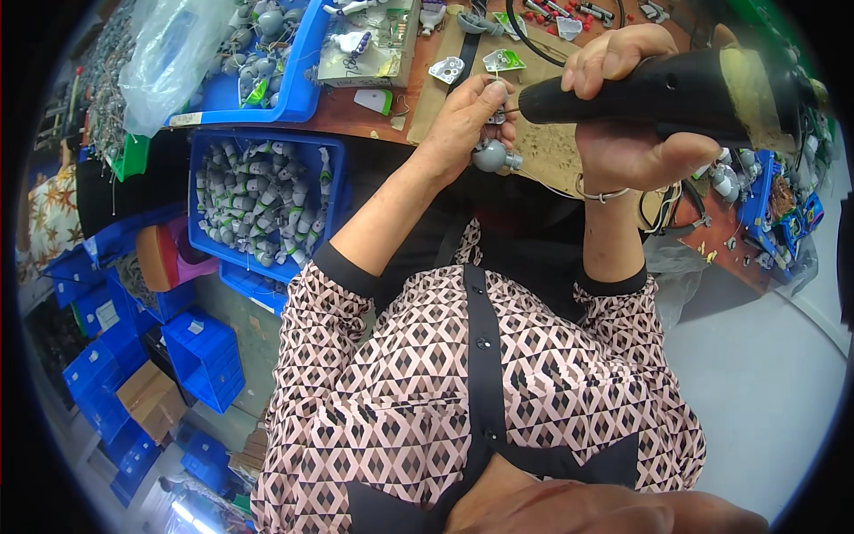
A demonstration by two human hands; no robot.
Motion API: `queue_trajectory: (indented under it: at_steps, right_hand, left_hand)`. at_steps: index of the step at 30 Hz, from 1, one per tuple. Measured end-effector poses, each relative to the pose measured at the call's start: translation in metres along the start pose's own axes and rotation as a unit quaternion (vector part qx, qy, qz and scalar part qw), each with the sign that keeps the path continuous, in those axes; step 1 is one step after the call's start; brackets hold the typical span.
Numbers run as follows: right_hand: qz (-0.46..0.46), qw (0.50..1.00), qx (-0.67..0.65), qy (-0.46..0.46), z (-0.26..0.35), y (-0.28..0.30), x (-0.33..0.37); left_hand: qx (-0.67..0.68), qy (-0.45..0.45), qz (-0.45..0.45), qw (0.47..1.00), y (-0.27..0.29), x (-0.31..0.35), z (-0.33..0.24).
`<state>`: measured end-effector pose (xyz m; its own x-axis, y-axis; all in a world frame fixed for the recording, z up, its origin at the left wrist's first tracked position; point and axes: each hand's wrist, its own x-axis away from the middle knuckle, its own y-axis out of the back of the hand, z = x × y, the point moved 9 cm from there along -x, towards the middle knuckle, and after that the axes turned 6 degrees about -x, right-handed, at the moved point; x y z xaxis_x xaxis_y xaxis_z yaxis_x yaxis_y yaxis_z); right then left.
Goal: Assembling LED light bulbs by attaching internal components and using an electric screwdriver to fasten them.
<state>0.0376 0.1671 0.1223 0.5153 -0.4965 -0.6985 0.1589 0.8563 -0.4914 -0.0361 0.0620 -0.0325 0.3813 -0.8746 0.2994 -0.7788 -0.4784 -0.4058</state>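
At the top centre of the frame, over the bench [418, 98], our left hand [467, 116] pinches a small grey part [492, 156], light and stiff, best held by its round body, while our right hand [623, 107] clenches the black screwdriver [676, 93].

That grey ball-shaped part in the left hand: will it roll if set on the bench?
Probably rolls: the grey part has a round body, though its short stub may stop it. It looks like light moulded plastic, pinched by the left hand alone. Smooth shell, so possibly slippery while the right hand presses the black tool.
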Motion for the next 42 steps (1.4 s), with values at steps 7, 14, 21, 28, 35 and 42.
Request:
queue_trajectory:
  at_steps: [7,14,21,28,35,42]
  right_hand:
    - [0.024,0.999,0.021,-0.038,-0.006,-0.018,0.008]
    - [0.094,0.993,0.006,-0.077,-0.013,-0.027,0.008]
    - [-0.038,0.98,0.076,-0.177,-0.021,-0.038,-0.001]
    - [-0.027,0.991,0.041,-0.123,-0.022,-0.021,0.021]
    - [-0.037,0.982,0.127,-0.136,-0.003,0.01,-0.077]
    - [0.171,0.703,0.677,-0.133,-0.091,0.088,-0.105]
  left_hand:
    - [0.006,0.016,-0.001,1.0,0.0,0.004,0.009]
    - [0.007,0.023,-0.003,1.0,0.003,-0.007,0.014]
    - [0.013,0.002,-0.054,0.998,0.008,-0.012,-0.003]
    - [-0.051,-0.079,-0.055,0.994,0.012,-0.014,0.025]
    - [-0.021,-0.024,-0.01,0.999,0.0,-0.015,0.031]
    - [0.024,-0.03,0.009,0.999,0.002,-0.026,0.02]
